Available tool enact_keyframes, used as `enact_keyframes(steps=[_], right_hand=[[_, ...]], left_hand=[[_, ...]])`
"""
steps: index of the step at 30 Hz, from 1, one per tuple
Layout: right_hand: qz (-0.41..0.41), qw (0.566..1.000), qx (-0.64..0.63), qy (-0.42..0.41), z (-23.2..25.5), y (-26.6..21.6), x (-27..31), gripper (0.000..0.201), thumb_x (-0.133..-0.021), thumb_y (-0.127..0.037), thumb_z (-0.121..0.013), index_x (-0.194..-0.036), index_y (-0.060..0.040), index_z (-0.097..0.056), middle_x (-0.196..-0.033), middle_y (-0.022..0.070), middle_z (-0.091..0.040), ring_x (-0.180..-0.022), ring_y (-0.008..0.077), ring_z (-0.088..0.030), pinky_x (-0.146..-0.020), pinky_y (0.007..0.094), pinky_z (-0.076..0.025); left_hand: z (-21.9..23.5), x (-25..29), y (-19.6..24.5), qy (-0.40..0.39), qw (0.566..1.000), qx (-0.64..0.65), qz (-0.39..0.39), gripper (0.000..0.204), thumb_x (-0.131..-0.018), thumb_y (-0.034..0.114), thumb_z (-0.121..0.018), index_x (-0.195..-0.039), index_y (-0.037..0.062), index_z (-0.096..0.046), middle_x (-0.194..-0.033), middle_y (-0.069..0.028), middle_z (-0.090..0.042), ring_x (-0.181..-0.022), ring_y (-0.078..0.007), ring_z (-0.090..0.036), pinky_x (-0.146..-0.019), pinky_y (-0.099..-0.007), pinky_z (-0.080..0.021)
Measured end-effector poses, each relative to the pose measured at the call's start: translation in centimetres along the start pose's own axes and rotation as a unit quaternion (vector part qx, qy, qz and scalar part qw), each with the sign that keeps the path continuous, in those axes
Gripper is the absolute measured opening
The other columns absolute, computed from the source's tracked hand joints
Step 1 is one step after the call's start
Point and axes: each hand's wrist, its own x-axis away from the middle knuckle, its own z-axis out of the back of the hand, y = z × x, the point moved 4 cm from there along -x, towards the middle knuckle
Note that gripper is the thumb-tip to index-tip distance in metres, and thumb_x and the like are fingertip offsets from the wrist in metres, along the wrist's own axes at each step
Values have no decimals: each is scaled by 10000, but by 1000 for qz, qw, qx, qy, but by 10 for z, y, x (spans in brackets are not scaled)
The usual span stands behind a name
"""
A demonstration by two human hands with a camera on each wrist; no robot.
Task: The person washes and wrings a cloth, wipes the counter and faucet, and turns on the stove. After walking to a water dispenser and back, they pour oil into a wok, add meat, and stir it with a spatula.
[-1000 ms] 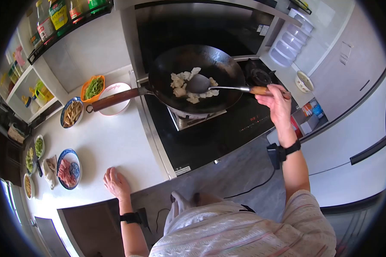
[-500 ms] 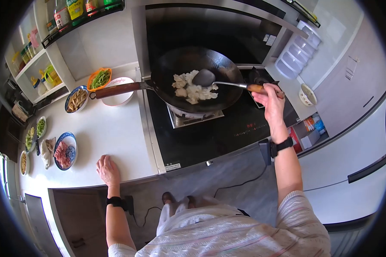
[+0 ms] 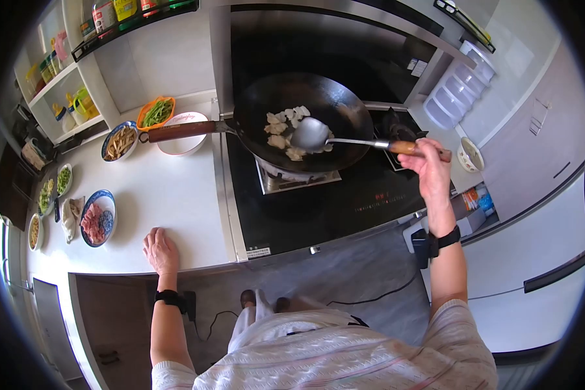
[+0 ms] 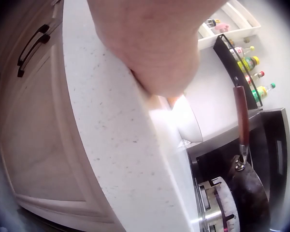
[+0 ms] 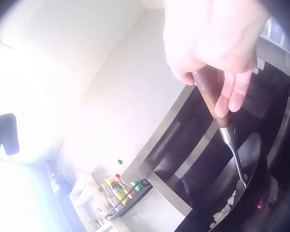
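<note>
My right hand (image 3: 429, 166) grips the wooden handle of a metal ladle (image 3: 311, 135), whose rounded head lies among pale food pieces (image 3: 278, 130) in a dark wok (image 3: 338, 104). In the right wrist view, fingers wrap that handle (image 5: 211, 96) and the ladle's shank slopes into the wok. The wok sits on the left burner, its long wooden handle (image 3: 188, 130) reaching out over the counter. My left hand (image 3: 161, 252) rests on the white counter (image 3: 169, 201) near its front edge, holding nothing. A blue-rimmed bowl of raw meat (image 3: 96, 223) stands left of it.
Behind, on the counter, are an orange basket of green vegetables (image 3: 157, 112), a bowl of brown strips (image 3: 119, 143) and a white bowl (image 3: 182, 144). Small dishes, a knife and a cloth (image 3: 71, 218) lie far left. A bowl (image 3: 469, 156) stands right of the stove.
The ladle head has swung away from me, then back towards me over the food, its face now catching light. My left hand stays on the counter; the head view has shifted.
</note>
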Motion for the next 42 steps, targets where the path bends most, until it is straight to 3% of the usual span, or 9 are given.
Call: enact_keyframes(steps=[5, 11, 18, 20, 25, 30, 37, 40, 42], right_hand=[[7, 1000, 10, 14, -8, 14, -13, 196, -840, -134, -591, -949, 25, -554, -816, 191, -643, -611, 244, -662, -538, 285, -552], [70, 988, 138, 12, 3, -46, -31, 199, -847, -156, -582, -945, 16, -568, -798, 136, -633, -625, 211, -663, -546, 232, -524], [39, 995, 79, -38, -26, -11, -36, 166, -844, -127, -611, -941, 4, -584, -817, 124, -643, -636, 192, -661, -564, 229, -523], [108, 987, 99, -59, -31, -6, -50, 164, -848, -138, -614, -942, -7, -589, -826, 107, -648, -666, 178, -662, -594, 221, -516], [47, 993, 52, -94, -48, 24, -49, 144, -861, -134, -597, -936, -12, -600, -845, 99, -649, -714, 186, -667, -651, 246, -534], [62, 990, 35, -123, -51, -17, -22, 161, -865, -128, -574, -933, 17, -565, -860, 157, -642, -691, 239, -668, -623, 292, -550], [12, 996, 18, -82, -31, -2, 4, 152, -861, -109, -556, -942, 19, -548, -822, 169, -633, -644, 281, -665, -567, 319, -559], [-22, 999, 41, 24, -4, 14, 7, 213, -858, -172, -577, -976, 5, -559, -842, 180, -635, -666, 281, -672, -548, 311, -561], [-51, 998, 38, 24, -5, 24, 3, 241, -854, -190, -586, -999, 0, -560, -858, 183, -635, -673, 282, -673, -547, 312, -561]], left_hand=[[0, 0, 0, -2, 1000, -6, 5, 234, -818, 140, -487, -1016, 83, -598, -1143, -52, -541, -1100, -266, -454, -912, -414, -356], [1, -1, 2, -7, 1000, -6, 14, 232, -816, 135, -488, -1011, 89, -604, -1144, -48, -543, -1101, -264, -456, -917, -410, -358], [2, -2, 2, -2, 1000, -6, 12, 228, -806, 125, -500, -1011, 87, -594, -1135, -45, -540, -1096, -256, -453, -906, -406, -359], [3, -1, 3, -7, 1000, -4, 11, 232, -806, 123, -502, -1015, 87, -593, -1135, -43, -540, -1096, -255, -453, -907, -405, -359], [0, -1, -1, 1, 1000, -3, 11, 236, -804, 118, -504, -1021, 87, -592, -1139, -40, -538, -1097, -253, -453, -907, -404, -359], [3, -1, 2, -5, 1000, 1, 8, 233, -806, 118, -502, -1018, 84, -591, -1149, -40, -530, -1098, -256, -451, -903, -402, -365], [4, -2, 3, -7, 1000, 1, 13, 221, -824, 132, -483, -1004, 84, -599, -1133, -60, -545, -1087, -268, -464, -912, -403, -360], [1, -1, 1, 1, 1000, 9, 8, 229, -814, 121, -487, -1016, 83, -587, -1132, -46, -530, -1097, -258, -449, -913, -406, -358], [1, -1, 1, -10, 1000, -3, 10, 232, -818, 130, -485, -1021, 86, -587, -1143, -46, -530, -1104, -258, -448, -914, -404, -357]])
